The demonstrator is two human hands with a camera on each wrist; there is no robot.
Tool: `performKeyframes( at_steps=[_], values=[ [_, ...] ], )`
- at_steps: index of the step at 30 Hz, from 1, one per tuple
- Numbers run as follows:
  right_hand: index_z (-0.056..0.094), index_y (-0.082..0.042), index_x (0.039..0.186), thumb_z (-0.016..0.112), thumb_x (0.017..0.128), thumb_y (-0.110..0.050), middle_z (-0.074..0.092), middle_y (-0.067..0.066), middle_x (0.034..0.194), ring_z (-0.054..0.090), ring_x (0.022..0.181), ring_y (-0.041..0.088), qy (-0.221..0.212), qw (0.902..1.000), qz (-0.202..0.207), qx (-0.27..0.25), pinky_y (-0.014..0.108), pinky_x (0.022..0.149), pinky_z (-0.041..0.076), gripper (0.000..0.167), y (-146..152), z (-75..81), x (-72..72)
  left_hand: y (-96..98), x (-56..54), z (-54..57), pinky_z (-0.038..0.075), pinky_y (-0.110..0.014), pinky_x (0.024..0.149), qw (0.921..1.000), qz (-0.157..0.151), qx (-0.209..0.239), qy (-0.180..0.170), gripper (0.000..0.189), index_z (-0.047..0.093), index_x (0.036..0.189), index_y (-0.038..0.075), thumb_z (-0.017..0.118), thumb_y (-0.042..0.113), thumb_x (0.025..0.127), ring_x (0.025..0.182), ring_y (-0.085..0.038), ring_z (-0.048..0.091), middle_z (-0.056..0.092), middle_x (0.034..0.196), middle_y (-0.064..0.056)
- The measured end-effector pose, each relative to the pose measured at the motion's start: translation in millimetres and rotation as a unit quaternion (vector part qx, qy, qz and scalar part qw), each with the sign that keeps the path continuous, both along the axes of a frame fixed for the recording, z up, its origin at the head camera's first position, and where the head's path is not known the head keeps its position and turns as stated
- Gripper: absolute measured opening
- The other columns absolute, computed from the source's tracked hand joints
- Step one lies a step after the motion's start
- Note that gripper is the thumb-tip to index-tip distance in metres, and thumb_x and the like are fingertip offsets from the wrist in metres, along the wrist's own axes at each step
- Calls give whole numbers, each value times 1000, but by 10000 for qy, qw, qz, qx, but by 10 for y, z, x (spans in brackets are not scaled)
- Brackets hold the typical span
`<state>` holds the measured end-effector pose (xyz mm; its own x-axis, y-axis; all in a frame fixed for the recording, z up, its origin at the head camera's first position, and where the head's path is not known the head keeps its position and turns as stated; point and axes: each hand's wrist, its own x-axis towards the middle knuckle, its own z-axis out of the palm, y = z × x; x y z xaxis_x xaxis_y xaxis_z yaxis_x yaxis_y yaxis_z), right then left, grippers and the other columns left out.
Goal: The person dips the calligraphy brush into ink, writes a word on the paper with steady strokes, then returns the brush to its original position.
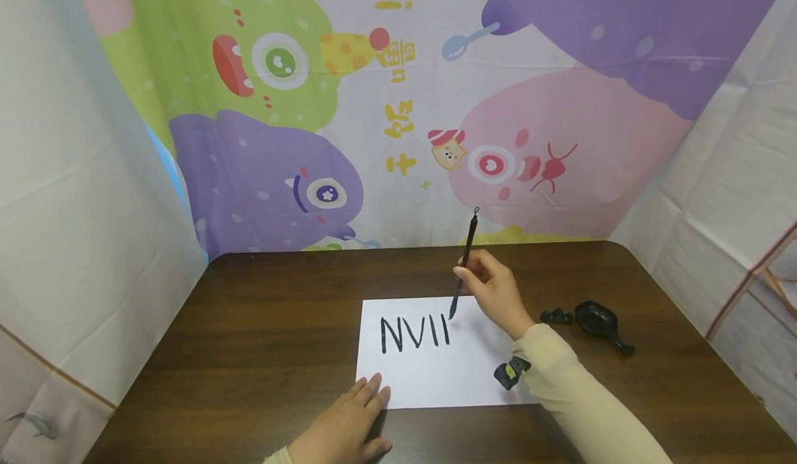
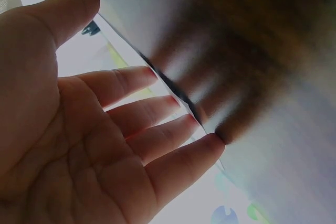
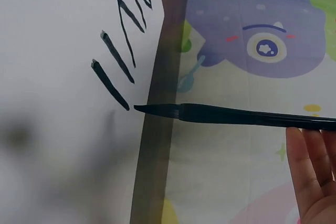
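Between thumb and fingers my right hand (image 1: 495,288) pinches a black writing brush (image 1: 470,241), held nearly upright. In the right wrist view the dark tip of the brush (image 3: 157,110) is close to the end of the last black stroke; I cannot tell whether it touches the paper. The white sheet of paper (image 1: 423,381) lies on the table and bears black strokes (image 1: 414,332) that read like "NVII". My left hand (image 1: 345,419) rests with extended fingers on the sheet's lower left corner. In the left wrist view its fingertips (image 2: 212,140) meet the surface.
Right of the paper, a small black long-handled dish (image 1: 596,319) sits on the brown wooden table (image 1: 261,353) beside a black brush rest (image 1: 556,317). A black device (image 1: 512,373) is strapped at the right wrist. A cartoon-printed curtain (image 1: 398,222) hangs behind the table.
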<state>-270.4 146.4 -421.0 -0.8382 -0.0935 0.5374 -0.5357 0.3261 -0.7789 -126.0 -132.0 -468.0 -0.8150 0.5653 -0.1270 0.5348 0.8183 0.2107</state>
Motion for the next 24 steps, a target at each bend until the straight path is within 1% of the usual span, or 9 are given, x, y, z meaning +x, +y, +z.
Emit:
performKeyframes(
  at_steps=[3,5,9,12,16,18,24],
  values=[
    [64,-1,102,70,89,-10,64,13,82,62,64,13,-9,10000,-47,-24,22,61,58,17,-24,-17,-31,2,0,9,45,-54,105,10000,22,6,-84,72,50,142,6,70,47,85,134,-42,47,44,151,-19],
    [64,0,102,70,89,-9,66,15,82,63,64,19,9,10000,-74,-49,25,62,59,16,-46,-29,-53,5,0,16,44,-54,106,9999,47,4,-144,72,50,142,6,70,47,85,135,-42,47,44,151,-19],
    [63,4,102,69,89,-4,67,20,83,65,67,36,46,9999,-39,-153,39,63,61,16,-99,-51,-91,7,-1,21,44,-55,106,9997,86,-7,-210,73,50,142,7,70,47,85,135,-42,46,43,152,-18],
    [61,9,101,67,89,1,66,24,84,63,68,44,95,9998,-16,-164,47,64,59,16,-147,-11,-65,6,-3,16,44,-55,106,9998,87,-16,-199,73,49,143,7,69,48,85,135,-41,46,43,152,-18],
    [60,10,99,66,89,3,65,26,83,63,69,46,99,9999,-29,-116,49,65,59,13,-203,114,38,9,0,12,45,-55,105,9999,50,-3,-101,73,50,142,7,70,47,85,134,-42,47,44,151,-18],
    [60,10,99,65,89,3,65,25,83,63,69,45,93,9999,-30,-89,47,65,59,13,-218,167,90,9,0,13,45,-55,104,10000,49,-3,-87,72,50,142,7,70,47,85,134,-41,47,44,151,-18],
    [61,11,100,65,90,2,66,24,83,63,69,43,9,10000,-46,-43,42,65,60,14,-220,175,118,8,1,25,45,-55,105,9998,83,-16,-171,72,50,142,7,70,47,85,135,-41,47,43,152,-18]
  ],
)
